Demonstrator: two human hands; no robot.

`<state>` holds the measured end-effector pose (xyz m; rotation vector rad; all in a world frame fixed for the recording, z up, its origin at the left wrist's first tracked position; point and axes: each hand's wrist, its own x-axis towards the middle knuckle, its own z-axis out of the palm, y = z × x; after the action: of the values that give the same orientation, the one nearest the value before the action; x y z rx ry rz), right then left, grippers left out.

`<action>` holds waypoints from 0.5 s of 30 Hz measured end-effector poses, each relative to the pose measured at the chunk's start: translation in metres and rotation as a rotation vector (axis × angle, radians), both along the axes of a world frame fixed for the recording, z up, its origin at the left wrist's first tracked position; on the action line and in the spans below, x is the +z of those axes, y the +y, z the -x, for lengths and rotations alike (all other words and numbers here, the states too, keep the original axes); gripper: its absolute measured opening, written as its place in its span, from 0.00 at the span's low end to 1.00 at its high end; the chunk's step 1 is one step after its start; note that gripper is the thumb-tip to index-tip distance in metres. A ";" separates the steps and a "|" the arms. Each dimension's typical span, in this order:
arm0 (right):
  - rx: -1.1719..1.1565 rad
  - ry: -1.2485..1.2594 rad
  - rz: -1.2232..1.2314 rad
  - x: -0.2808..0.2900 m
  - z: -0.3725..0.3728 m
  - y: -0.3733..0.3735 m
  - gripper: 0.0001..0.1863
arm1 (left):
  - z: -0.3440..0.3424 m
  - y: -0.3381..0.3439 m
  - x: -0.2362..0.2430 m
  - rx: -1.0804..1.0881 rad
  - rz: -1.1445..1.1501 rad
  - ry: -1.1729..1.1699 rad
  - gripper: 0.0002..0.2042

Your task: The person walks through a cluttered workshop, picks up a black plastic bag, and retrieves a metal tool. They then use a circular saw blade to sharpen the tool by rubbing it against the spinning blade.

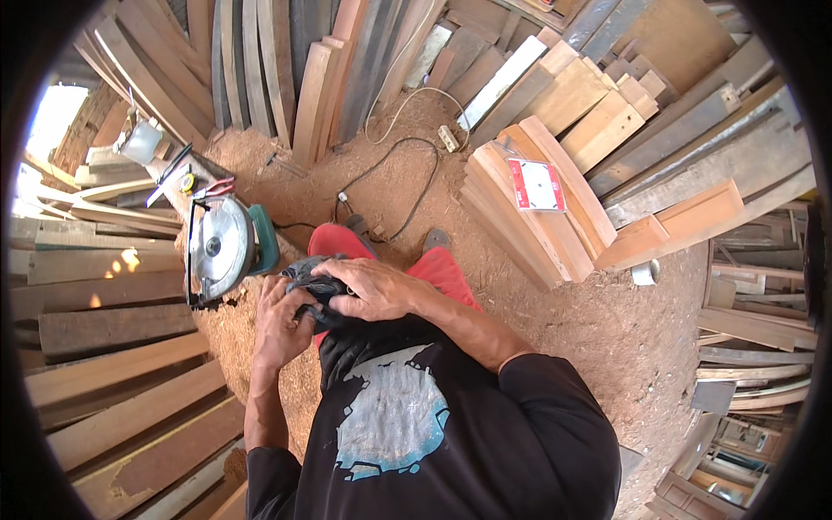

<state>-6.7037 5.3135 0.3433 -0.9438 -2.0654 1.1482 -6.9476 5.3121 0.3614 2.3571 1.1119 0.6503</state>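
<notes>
A crumpled black bundle (316, 282), plastic or cloth, is held over my lap. My left hand (279, 322) grips it from the near left, fingers bent into its folds. From the right, my right hand (374, 290) closes over its upper side. What lies inside the folds is hidden. Just left of my hands sits a circular saw (221, 247) with a green motor housing and a silver guard. Beyond the saw, red-handled pliers (217, 188) and a yellow tape measure (187, 183) lie on a plank.
A packaged circular blade (538, 185) rests on stacked boards (520, 227) to the right. A dark cable (436, 165) loops across the dusty floor near a power strip (448, 139). A white cup (645, 273) lies on its side. Planks (113, 329) line the left side.
</notes>
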 end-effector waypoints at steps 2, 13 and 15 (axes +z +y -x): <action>0.034 0.060 0.008 0.009 -0.007 -0.003 0.34 | -0.022 0.016 0.025 0.001 -0.041 -0.198 0.09; -0.645 -0.071 0.066 0.005 -0.082 0.003 0.16 | -0.144 0.065 0.047 -0.107 -0.184 -0.125 0.32; -0.789 -0.074 0.114 -0.010 -0.116 0.013 0.18 | -0.151 0.068 0.051 -0.089 -0.103 0.036 0.40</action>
<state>-6.5877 5.3264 0.3335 -1.6688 -1.4367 0.7993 -6.7970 5.3798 0.4127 2.4992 1.0038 0.6503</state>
